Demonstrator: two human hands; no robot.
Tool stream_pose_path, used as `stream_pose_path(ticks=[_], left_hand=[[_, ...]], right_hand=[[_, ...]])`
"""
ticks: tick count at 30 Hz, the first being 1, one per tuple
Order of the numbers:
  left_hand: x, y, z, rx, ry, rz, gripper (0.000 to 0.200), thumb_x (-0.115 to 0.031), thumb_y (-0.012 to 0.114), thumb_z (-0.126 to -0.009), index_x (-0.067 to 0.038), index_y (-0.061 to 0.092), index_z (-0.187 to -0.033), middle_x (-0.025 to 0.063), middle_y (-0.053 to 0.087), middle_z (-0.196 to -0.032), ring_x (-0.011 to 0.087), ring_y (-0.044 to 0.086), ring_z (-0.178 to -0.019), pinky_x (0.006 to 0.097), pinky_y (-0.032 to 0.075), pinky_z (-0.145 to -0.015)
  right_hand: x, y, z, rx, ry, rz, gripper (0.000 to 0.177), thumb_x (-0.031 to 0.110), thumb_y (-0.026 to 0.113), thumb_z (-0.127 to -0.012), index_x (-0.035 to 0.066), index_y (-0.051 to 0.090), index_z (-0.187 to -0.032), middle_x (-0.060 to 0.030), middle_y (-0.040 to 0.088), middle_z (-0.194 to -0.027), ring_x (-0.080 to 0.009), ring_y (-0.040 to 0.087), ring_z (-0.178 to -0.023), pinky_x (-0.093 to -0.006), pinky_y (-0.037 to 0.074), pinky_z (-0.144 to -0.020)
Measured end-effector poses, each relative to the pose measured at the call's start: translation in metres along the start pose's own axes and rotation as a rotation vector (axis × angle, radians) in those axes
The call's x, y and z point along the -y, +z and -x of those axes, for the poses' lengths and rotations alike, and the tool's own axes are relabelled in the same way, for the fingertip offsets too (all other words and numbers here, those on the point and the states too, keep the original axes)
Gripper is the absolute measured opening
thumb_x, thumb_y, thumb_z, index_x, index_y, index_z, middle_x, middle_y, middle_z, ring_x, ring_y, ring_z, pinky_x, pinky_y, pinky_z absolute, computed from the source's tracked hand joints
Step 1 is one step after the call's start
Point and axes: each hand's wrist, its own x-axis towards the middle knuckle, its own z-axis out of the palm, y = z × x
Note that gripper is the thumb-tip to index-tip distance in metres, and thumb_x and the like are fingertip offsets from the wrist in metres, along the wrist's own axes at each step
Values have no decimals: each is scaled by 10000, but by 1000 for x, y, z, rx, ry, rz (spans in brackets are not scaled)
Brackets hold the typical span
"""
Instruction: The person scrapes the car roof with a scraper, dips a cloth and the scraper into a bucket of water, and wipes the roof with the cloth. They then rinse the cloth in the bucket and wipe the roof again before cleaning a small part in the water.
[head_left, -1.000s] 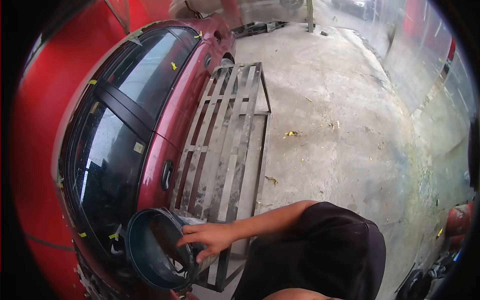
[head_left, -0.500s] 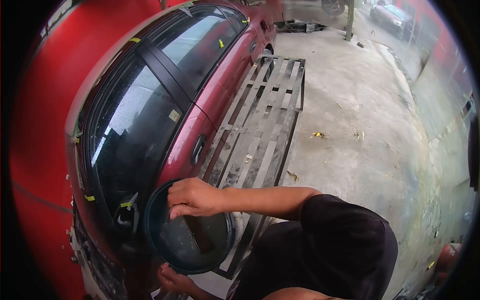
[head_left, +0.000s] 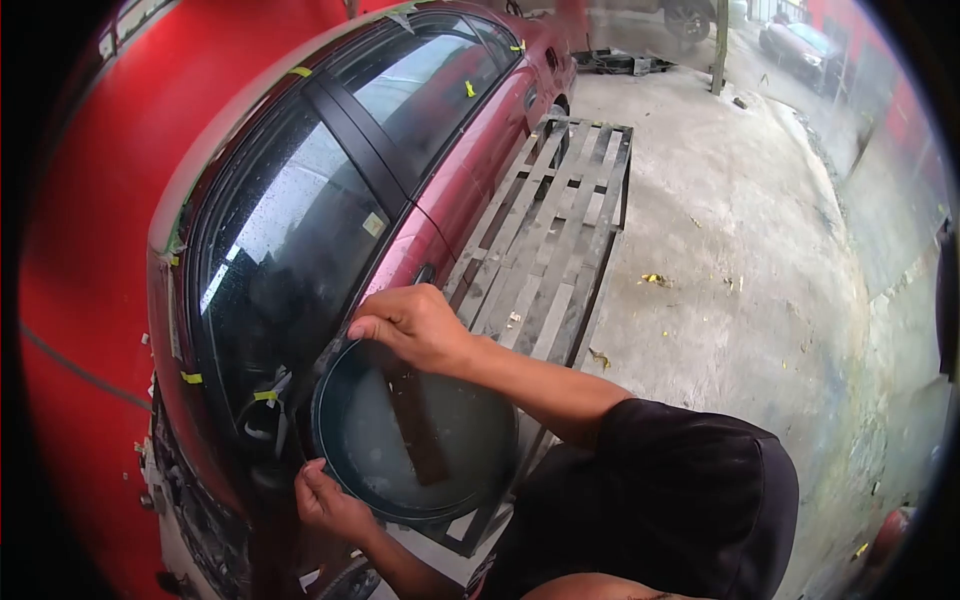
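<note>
A dark round bucket point(head_left: 480, 500) of cloudy water stands on the slatted bench, close against the car. In the water lies a long, flat brown strip point(head_left: 415, 430). At the bucket's far rim, my right hand point(head_left: 415, 325) is closed, thumb pressed to curled fingers. Something dark shows just beside its fingertips, and I cannot tell what it pinches. My left hand point(head_left: 335, 508) is closed at the near left rim, fingertips pinched together. The dark red car's front door window point(head_left: 280, 230) and side mirror area point(head_left: 265, 425) are just left of the bucket.
The metal slatted bench point(head_left: 560, 240) runs along the car point(head_left: 450, 200), which has yellow tape pieces on it. A large red panel point(head_left: 100, 200) fills the left side. Yellow scraps point(head_left: 652, 279) lie on the concrete floor point(head_left: 720, 200). A post point(head_left: 719, 55) and another car point(head_left: 800, 45) stand farther back.
My right hand has moved from over the water out to the far rim, uncovering more of the brown strip. My left hand has risen along the near left rim. The view has shifted slightly.
</note>
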Motion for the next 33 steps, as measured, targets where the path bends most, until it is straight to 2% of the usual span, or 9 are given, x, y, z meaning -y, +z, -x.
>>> stream_pose_path(ticks=[3,4,6,8,13,21,26,28,33], left_hand=[[-13,37,-9,94,-1,76,266,-186,505,-960,11,625,-827,-72,360,-583,13,268,-510,211,175,-461],[-18,51,-10,142,17,113,248,-175,512,-958,9,628,-837,-79,331,-571,9,255,-502,210,165,-457],[-21,81,-14,197,4,185,250,-172,516,-955,11,631,-830,-79,338,-567,8,262,-497,210,164,-453],[-38,118,-16,331,49,287,257,-175,545,-942,39,634,-833,-39,497,-677,19,299,-536,211,206,-476],[-103,235,1,595,75,467,281,-213,572,-939,39,644,-837,-33,510,-679,30,322,-551,213,234,-494],[-171,452,90,934,60,637,283,-241,604,-923,16,645,-813,-25,534,-670,40,370,-560,203,276,-503],[-210,594,152,1163,-31,653,272,-245,610,-921,-1,649,-809,-16,547,-663,53,428,-586,208,340,-530],[-226,657,177,1231,50,712,268,-251,609,-922,-4,655,-830,-4,583,-682,62,479,-621,218,392,-565],[-260,833,239,1504,59,898,221,-209,592,-933,-7,653,-867,5,616,-728,60,519,-652,211,426,-605]], right_hand=[[-2,-35,0,-94,121,-1,247,254,662,-851,11,652,-810,-119,583,-657,-228,559,-577,-318,447,-553],[1,-51,-1,-124,155,85,251,284,663,-836,38,668,-788,-128,589,-649,-281,594,-583,-360,444,-531],[5,-83,-1,-220,173,115,243,261,673,-837,23,664,-787,-126,576,-630,-267,578,-559,-343,433,-515],[10,-124,-2,-295,174,215,231,236,676,-843,13,659,-787,-125,563,-616,-241,551,-533,-329,421,-503],[11,-241,6,-503,140,362,232,227,669,-859,-2,667,-826,-94,544,-575,-130,501,-514,-283,394,-489],[-2,-447,23,-589,340,640,248,203,626,-901,-23,668,-809,-12,594,-633,-65,502,-607,-223,406,-557],[-52,-569,30,-689,426,778,206,140,603,-904,-32,660,-806,-11,590,-648,-60,496,-634,-222,403,-581],[-77,-621,39,-788,391,865,166,110,621,-870,-33,663,-798,-27,560,-586,-61,480,-576,-230,382,-528],[-134,-745,43,-930,413,1084,205,125,587,-904,-39,642,-792,12,557,-652,-54,443,-623,-223,344,-565]])
